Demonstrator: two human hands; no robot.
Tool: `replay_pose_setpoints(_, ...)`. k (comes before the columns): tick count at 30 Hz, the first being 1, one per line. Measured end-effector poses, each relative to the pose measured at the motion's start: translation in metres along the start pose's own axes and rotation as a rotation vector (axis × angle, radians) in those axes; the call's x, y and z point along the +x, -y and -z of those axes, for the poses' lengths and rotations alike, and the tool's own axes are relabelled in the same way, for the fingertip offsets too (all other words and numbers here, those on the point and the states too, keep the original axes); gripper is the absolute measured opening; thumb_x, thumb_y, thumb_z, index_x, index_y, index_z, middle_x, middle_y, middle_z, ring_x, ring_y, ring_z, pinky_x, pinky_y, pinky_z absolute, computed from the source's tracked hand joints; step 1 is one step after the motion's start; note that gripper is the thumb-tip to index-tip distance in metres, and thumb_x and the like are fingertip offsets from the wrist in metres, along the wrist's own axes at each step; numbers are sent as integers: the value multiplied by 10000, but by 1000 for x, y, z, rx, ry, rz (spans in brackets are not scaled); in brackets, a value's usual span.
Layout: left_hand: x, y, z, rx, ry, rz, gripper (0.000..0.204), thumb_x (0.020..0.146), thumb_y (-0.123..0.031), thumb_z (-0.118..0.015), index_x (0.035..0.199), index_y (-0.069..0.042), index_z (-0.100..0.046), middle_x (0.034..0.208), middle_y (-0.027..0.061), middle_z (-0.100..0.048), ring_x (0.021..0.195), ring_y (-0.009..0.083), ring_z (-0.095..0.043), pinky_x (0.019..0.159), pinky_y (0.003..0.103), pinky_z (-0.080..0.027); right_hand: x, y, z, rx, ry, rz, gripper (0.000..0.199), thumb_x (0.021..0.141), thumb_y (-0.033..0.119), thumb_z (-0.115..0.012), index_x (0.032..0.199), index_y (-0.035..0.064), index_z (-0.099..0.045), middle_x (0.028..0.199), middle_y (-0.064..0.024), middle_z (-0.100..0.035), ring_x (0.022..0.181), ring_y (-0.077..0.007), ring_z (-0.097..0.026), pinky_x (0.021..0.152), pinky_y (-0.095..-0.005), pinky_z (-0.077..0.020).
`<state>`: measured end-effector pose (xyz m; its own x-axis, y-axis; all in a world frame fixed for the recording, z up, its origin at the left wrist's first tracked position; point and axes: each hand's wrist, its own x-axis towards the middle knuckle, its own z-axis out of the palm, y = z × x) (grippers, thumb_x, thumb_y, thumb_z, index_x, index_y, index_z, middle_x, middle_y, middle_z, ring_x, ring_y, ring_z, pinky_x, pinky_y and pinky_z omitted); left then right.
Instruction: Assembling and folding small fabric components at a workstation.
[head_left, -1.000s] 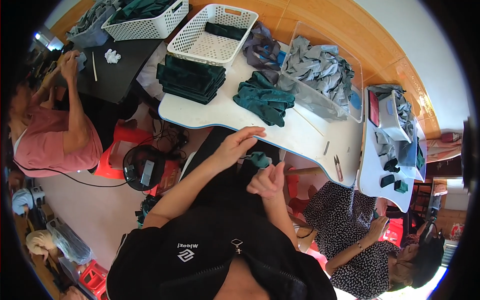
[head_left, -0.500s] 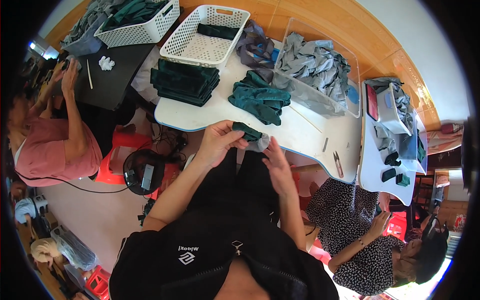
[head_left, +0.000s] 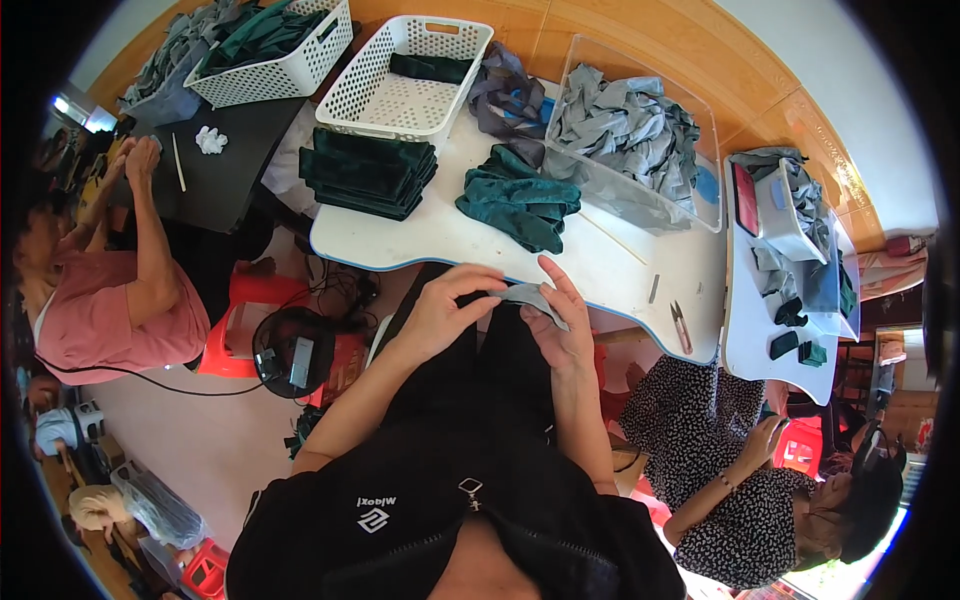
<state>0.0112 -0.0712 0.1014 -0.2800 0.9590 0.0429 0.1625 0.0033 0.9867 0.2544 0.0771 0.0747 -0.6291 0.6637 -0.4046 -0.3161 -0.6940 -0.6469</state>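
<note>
Between my hands, just off the table's front edge, is a small strip of fabric [head_left: 527, 295] with its grey side showing. My left hand [head_left: 447, 312] pinches its left end between thumb and fingers. At its right end, my right hand [head_left: 562, 325] grips the strip with the thumb, index finger raised. Beyond them on the table lies a loose heap of dark green velvet pieces [head_left: 518, 198]. To its left sits a neat stack of folded green velvet [head_left: 366, 172].
The white table [head_left: 400, 238] holds a white perforated basket [head_left: 345, 100], a clear bin [head_left: 640, 205] of grey cloth, a thin stick [head_left: 614, 238] and thread snips [head_left: 681, 328]. A person in pink [head_left: 130, 310] sits left, another in a patterned dress [head_left: 740, 520] right. A black fan [head_left: 292, 352] stands lower left.
The strip showed dark green with a grey end; now mainly grey is visible. My right hand has closed on its right end, and my left hand has dropped slightly.
</note>
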Motion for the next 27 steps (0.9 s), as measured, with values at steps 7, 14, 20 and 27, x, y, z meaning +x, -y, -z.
replay_pose_setpoints(7, -4, 61, -22, -451, -142, 312, 175, 1248, 11, -897, 1412, 17, -958, 1382, 45, -964, 1258, 124, -904, 1070, 303, -709, 2, -20, -41, 285, -136, 43, 334, 1348, 268, -814, 1633, 100, -768, 1248, -31, -837, 1061, -157, -763, 965, -322, -603)
replay_pose_setpoints(14, -1, 52, -25, -364, -131, 280, 118, 1273, -67, -889, 1342, 15, -938, 1123, -6, -896, 1020, 69, -782, 934, 258, -623, 9, -64, -26, -524, -149, 175, 307, 1143, 3, -1034, 1400, 9, -866, 1207, 40, -827, 1052, -52, -740, 974, -237, -614)
replay_pose_setpoints(20, -19, 68, -34, -389, -130, 329, 113, 1276, -106, -890, 1330, -17, -935, 1084, -26, -864, 946, 47, -720, 867, 247, -580, 11, -70, -13, -952, -205, 226, 227, 1188, 32, -946, 1406, -12, -899, 1237, 13, -859, 1068, -72, -764, 978, -266, -624)
replay_pose_setpoints(27, -34, 75, -63, -476, -220, 341, 126, 1286, -122, -888, 1294, -1, -922, 1029, -17, -858, 890, 56, -751, 804, 269, -606, 14, -108, 6, -817, -159, 386, 263, 1236, 18, -832, 1468, -41, -942, 1341, -82, -850, 1197, -153, -803, 1065, -327, -627)
